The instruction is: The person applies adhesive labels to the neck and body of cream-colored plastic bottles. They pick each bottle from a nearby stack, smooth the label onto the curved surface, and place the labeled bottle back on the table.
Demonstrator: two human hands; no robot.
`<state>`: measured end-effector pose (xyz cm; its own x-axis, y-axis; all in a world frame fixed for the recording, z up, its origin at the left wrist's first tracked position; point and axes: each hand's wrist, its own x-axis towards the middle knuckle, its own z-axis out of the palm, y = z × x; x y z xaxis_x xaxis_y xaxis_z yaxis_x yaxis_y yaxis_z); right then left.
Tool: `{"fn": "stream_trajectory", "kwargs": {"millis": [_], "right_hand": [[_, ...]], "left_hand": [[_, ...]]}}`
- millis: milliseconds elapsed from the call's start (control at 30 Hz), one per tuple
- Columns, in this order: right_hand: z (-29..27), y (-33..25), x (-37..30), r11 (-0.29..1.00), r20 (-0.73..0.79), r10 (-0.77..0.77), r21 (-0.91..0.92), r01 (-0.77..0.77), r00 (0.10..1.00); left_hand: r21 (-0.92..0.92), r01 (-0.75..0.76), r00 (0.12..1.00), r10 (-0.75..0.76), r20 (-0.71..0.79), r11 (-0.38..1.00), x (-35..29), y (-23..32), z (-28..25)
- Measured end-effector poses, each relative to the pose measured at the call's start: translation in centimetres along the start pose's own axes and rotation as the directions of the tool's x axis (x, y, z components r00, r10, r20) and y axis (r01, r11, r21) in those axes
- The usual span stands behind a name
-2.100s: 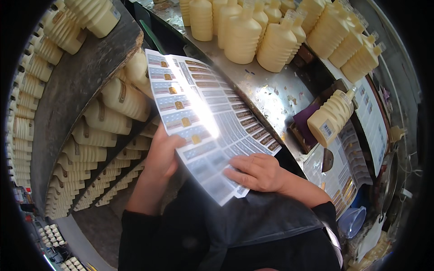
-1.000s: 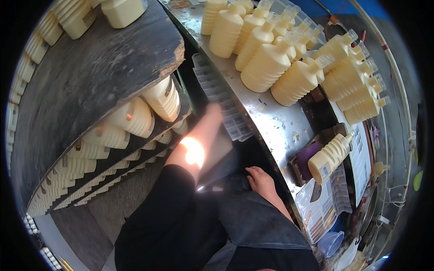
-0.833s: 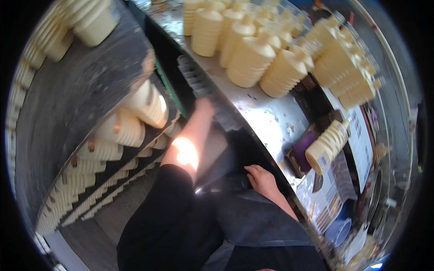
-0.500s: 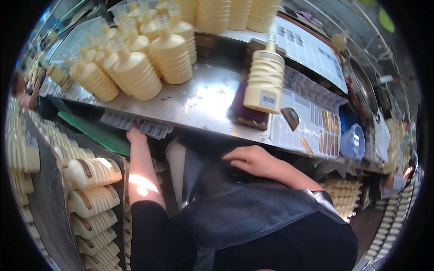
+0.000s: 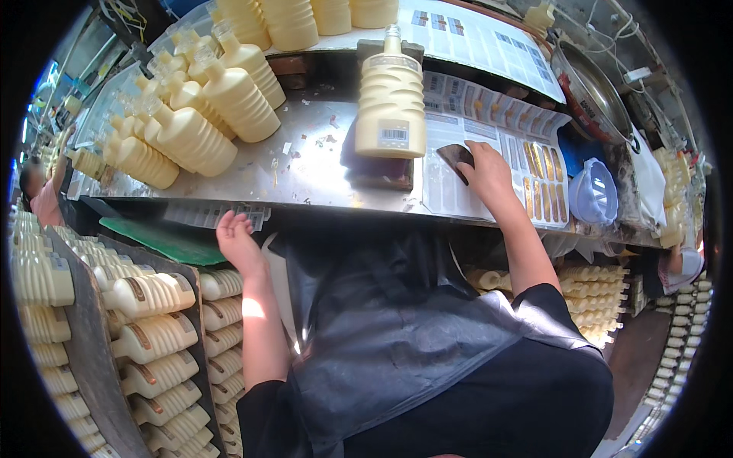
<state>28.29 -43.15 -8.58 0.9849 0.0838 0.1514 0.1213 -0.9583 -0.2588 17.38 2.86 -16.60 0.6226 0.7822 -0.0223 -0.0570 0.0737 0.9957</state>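
Observation:
In front of me a cream ribbed bottle (image 5: 391, 103) with a clear neck and a barcode label lies on a dark raised rest (image 5: 379, 172), neck pointing away. My right hand (image 5: 489, 174) grips a small dark flat scraper (image 5: 456, 158) by its right end, just over the label sheets (image 5: 466, 187). These carry white labels and gold strips. At the bench's front edge my left hand (image 5: 239, 235) is raised with its fingers loosely bent and apart, holding nothing visible. Beside it, a sheet of barcode labels (image 5: 200, 214) sits under the benchtop.
Several cream bottles (image 5: 191, 145) stand at the left of the metal bench (image 5: 301, 172). A blue plastic basket (image 5: 594, 191) and a large round pan (image 5: 592, 95) are at the right. Racks of bottles (image 5: 156, 336) flank me at lower left. Another person (image 5: 50, 191) is at far left.
My right hand has risen from my lap to the bench and taken hold of the dark scraper. My left hand has drawn back from the label sheet under the bench. The view has shifted.

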Motion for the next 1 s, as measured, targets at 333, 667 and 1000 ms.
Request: {"fn": "stream_trajectory", "kwargs": {"millis": [333, 667, 1000], "right_hand": [[-0.2, 1.5, 2.5, 0.891, 0.152, 0.118, 0.420, -0.172, 0.981], [-4.0, -4.2, 10.7, 0.387, -0.166, 0.165, 0.918, 0.091, 0.972], [-2.9, -10.6, 12.1, 0.763, -0.328, 0.097, 0.631, 0.141, 0.940]], "left_hand": [[-0.046, -0.210, 0.769, 0.194, 0.609, 0.977, -4.9, 7.3, 15.9], [0.160, 0.176, 0.623, -0.235, 0.746, 0.971, 0.2, 10.8, 28.9], [0.183, 0.273, 0.532, -0.307, 0.789, 0.944, -0.3, 10.4, 31.3]]}}
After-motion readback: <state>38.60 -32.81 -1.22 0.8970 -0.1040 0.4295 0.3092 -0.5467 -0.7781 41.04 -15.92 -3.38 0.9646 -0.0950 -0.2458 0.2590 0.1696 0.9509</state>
